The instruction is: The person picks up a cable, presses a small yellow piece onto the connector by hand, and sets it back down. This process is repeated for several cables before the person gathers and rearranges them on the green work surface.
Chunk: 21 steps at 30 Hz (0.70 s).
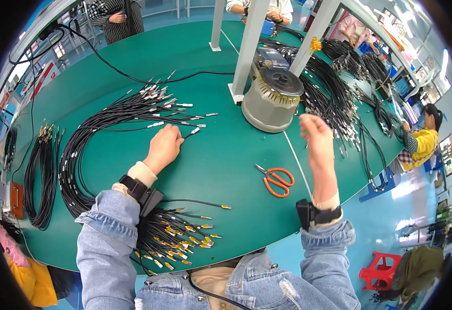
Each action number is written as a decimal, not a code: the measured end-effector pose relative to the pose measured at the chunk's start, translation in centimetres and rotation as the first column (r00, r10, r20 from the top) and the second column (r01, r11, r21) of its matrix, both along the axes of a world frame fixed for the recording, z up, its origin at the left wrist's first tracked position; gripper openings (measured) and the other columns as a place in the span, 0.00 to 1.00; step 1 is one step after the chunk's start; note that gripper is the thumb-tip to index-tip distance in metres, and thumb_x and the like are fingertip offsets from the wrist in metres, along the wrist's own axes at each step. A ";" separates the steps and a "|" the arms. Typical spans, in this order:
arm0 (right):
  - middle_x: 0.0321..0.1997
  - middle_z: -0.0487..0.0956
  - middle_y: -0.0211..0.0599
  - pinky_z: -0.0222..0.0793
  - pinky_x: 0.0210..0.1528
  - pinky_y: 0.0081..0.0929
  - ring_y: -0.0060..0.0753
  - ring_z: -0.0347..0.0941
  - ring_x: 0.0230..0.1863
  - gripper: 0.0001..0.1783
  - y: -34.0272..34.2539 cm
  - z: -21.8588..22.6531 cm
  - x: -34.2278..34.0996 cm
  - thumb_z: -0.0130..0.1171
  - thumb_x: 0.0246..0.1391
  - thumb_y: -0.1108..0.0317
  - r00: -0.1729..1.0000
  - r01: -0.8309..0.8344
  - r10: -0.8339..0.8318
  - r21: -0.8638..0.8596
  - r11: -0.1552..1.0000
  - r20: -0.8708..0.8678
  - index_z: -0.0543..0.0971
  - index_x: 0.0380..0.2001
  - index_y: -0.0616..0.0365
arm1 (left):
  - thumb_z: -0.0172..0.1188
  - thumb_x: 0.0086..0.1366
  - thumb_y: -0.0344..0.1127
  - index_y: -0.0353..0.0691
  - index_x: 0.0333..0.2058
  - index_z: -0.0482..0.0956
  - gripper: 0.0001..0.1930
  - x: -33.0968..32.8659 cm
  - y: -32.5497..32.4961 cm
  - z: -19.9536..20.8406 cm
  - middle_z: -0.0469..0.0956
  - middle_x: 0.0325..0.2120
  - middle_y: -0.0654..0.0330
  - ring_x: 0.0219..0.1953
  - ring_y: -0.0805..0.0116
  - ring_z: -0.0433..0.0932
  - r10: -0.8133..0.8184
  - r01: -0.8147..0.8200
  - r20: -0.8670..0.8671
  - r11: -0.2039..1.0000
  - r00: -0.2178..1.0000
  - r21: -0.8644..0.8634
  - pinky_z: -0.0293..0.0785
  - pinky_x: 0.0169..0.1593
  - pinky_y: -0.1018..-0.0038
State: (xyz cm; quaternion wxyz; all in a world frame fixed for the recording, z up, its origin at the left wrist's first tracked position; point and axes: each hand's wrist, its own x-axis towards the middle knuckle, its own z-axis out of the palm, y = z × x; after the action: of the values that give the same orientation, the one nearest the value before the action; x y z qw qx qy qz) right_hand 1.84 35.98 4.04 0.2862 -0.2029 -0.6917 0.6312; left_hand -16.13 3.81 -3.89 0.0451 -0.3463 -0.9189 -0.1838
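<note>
The left hand [165,147] is apparently steadying a black cable [187,136] in a narrow grip, while the right hand [318,133], curled, contents unclear, is probably needing to approach the connector [195,130].

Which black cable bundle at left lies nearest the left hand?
The wide curved bundle; its white-tipped ends fan out beside the left hand, while the narrow looped bundle lies farther left.

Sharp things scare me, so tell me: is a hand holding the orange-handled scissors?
No, the orange-handled scissors lie untouched on the green table.
</note>
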 end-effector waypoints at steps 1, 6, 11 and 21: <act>0.33 0.76 0.24 0.61 0.39 0.19 0.17 0.66 0.34 0.12 1.5 0.3 -0.5 0.59 0.54 0.61 0.999 0.031 -0.031 -0.002 1.000 -0.027 0.79 0.37 0.57 | 0.61 0.58 0.34 0.36 0.39 0.73 0.13 -0.2 0.3 -0.4 0.76 0.32 0.52 0.34 0.58 0.77 -0.001 0.001 0.016 1.000 1.000 -0.004 0.73 0.38 0.64; 0.34 0.75 0.22 0.59 0.41 0.21 0.17 0.66 0.35 0.13 4.9 0.7 -3.3 0.60 0.54 0.58 0.987 0.101 -0.095 -0.045 0.994 0.132 0.79 0.37 0.55 | 0.59 0.61 0.30 0.35 0.37 0.74 0.08 3.2 1.0 2.2 0.76 0.25 0.62 0.29 0.72 0.75 -0.053 -0.143 0.560 0.943 0.827 0.300 0.71 0.33 0.74; 0.32 0.75 0.20 0.56 0.42 0.23 0.16 0.64 0.34 0.11 5.3 0.4 -5.3 0.61 0.53 0.56 0.980 -0.006 0.020 -0.072 0.997 0.197 0.79 0.33 0.52 | 0.61 0.59 0.31 0.35 0.35 0.76 0.07 6.6 0.2 4.2 0.77 0.21 0.60 0.20 0.74 0.74 -0.180 -0.061 0.407 0.856 0.896 0.514 0.69 0.26 0.76; 0.29 0.73 0.19 0.55 0.42 0.23 0.17 0.63 0.33 0.06 2.4 1.2 -4.4 0.61 0.52 0.62 0.999 0.040 -0.038 -0.173 0.984 0.018 0.78 0.30 0.52 | 0.62 0.58 0.26 0.32 0.31 0.79 0.03 11.2 -0.2 7.2 0.74 0.17 0.66 0.19 0.84 0.66 -0.185 -0.042 0.270 0.750 0.945 0.660 0.60 0.22 0.83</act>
State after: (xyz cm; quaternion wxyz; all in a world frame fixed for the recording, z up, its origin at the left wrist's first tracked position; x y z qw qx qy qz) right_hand -2.52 38.35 5.23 0.2748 -0.2453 -0.6319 0.6819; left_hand -4.93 3.63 3.26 0.0076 -0.3093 -0.7757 -0.5500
